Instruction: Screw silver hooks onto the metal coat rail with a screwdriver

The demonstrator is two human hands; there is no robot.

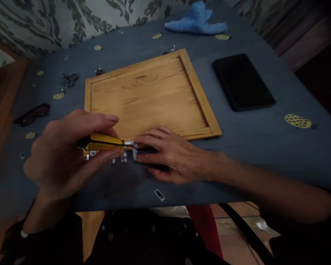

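A dark dotted garment (143,235) is lowest in the view. On the blue table (264,147), just before the wooden tray (151,95), the left hand (66,151) grips a yellow tool (106,141). The right hand (176,156) lies flat, its fingertips at the small metal pieces (124,157) by the tool's tip; whether it pinches one, I cannot tell.

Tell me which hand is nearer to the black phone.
Right. The right hand lies below and left of the black phone; the left hand, holding a yellow tool, is farther left.

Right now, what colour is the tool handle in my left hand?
The tool is yellow and black; head view shows it.
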